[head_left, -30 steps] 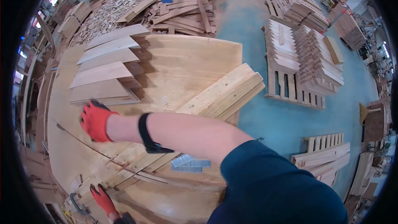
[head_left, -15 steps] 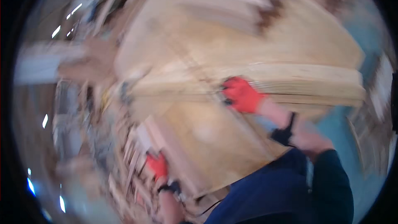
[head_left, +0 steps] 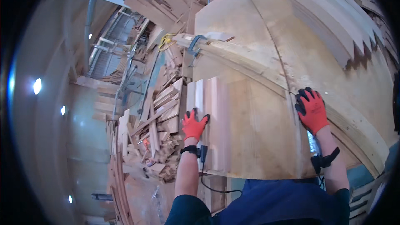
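My left hand [head_left: 194, 126], in a red glove with black fingertips, lies with fingers spread on a stack of narrow wooden boards [head_left: 216, 129] at the left edge of a plywood worktop [head_left: 258, 137]. My right hand [head_left: 311, 107], gloved the same way, rests palm down with fingers extended. It sits at the near side of a long wooden beam [head_left: 246, 60], beside a seam in the worktop. Nothing shows in its grasp. Each wrist wears a black strap with a small device.
A blue-grey clamp [head_left: 194, 46] grips the beam's far left end. Stacked pinkish boards with pointed ends [head_left: 325, 25] lie at the far right. Wood offcuts [head_left: 160, 112] pile up left of the worktop. A black cable [head_left: 216, 190] hangs from my left wrist.
The view has swung and steadied, so the beam now slants down to the right. My left hand now lies spread on the boards; my right hand stays by the beam.
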`<state>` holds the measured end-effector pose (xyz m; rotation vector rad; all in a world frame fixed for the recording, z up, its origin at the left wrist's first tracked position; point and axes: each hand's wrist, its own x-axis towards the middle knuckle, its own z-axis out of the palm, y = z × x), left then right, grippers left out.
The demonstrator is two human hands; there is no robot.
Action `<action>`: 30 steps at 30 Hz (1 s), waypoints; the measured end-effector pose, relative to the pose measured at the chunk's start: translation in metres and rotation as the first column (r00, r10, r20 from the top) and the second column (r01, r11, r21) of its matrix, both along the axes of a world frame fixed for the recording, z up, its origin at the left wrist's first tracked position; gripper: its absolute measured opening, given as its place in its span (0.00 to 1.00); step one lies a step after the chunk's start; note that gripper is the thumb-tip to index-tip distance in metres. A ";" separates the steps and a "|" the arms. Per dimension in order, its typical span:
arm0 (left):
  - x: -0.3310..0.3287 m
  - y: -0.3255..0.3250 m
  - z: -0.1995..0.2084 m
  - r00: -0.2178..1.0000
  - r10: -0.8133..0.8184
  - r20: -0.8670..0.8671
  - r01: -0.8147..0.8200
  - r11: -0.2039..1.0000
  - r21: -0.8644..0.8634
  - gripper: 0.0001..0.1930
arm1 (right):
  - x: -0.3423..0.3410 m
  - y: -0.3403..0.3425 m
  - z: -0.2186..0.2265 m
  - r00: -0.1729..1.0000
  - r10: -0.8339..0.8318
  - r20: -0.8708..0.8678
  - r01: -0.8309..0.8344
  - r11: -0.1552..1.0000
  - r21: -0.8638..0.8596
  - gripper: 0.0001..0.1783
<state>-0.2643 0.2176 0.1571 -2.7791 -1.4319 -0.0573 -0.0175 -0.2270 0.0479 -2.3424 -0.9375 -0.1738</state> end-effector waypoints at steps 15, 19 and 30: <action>0.020 0.019 0.059 0.963 -0.264 0.056 0.256 0.960 0.116 0.17 | -0.008 0.005 0.027 0.983 -0.061 -0.174 0.074 0.995 0.070 0.24; 0.085 -0.050 0.097 0.901 -0.305 0.310 0.351 0.931 -0.104 0.17 | -0.015 0.045 0.064 0.917 0.137 -0.375 -0.034 0.963 0.267 0.35; 0.250 -0.186 0.048 0.611 0.038 0.790 0.706 0.425 -0.567 0.16 | 0.055 0.075 0.126 0.941 -0.043 -0.335 0.052 0.998 0.017 0.55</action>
